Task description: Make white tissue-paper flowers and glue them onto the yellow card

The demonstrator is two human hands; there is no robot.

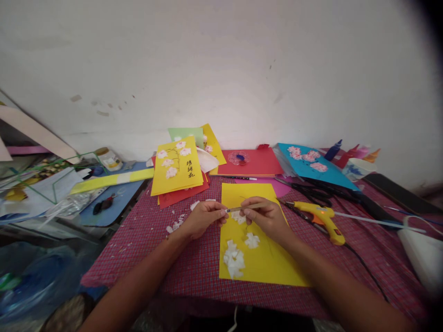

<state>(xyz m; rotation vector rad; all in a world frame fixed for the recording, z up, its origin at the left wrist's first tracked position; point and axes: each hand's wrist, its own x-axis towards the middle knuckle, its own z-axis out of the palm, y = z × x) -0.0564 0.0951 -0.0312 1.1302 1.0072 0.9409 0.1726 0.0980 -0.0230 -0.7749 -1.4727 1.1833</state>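
Note:
Above a yellow sheet (256,272), my right hand (265,216) grips a slim tan stick (238,209), its far end pointing left. The fingers of my left hand (206,217) are pinched together at the stick's dark tip; whether they hold a small scrap there is too small to tell. Under the hands, white paper flowers (234,259) lie on the sheet at the lower left, with a smaller white flower (252,240) close by. Another flower and drawn stem lines are partly hidden by my right hand. Loose white paper scraps (176,224) are scattered beside my left wrist.
A yellow glue gun (325,219) lies right of the sheet, near black scissors (309,190). Finished flower cards, one yellow (175,166) and one blue (314,163), stand at the back. A white bowl (358,169), paint bottles (334,150) and a red sheet (251,161) are there too.

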